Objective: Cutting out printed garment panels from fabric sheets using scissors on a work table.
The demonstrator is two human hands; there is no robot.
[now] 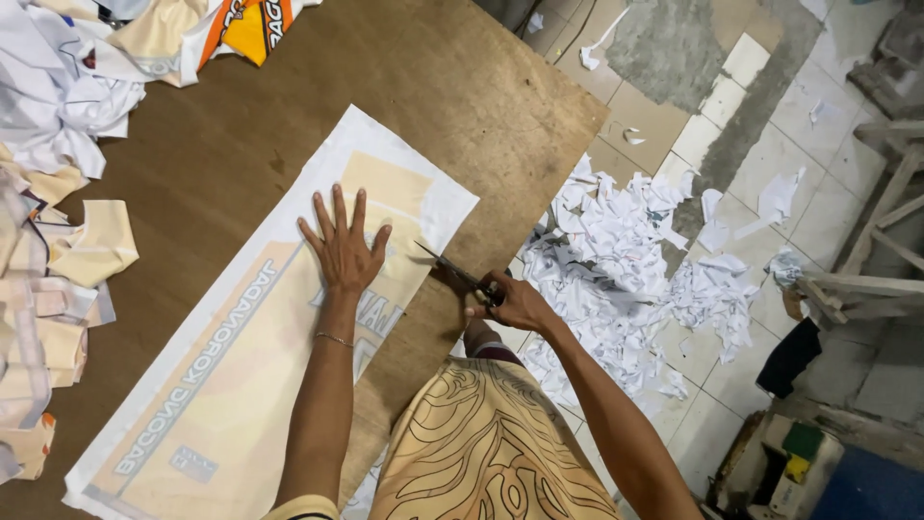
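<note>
A brown wooden desk point(462, 87) fills most of the view. A long printed cloth panel point(241, 385), cream with a white border and grey lettering, lies flat and slantwise across the desk, running from its near edge toward the right edge. Beyond the right edge, a heap of white offcuts point(626, 260) covers the tiled floor point(818, 202). Along the left edge sits a pile of cut cloth pieces point(48, 289), cream and white. The left hand point(342, 250) presses flat on the panel with fingers spread, its grip released and holding nothing. The right hand point(515, 303), at the desk's right edge, has its grip clenched through the handles of a pair of scissors point(462, 274), whose blades meet the panel's right border. A thin bracelet point(334, 339) circles the left wrist.
</note>
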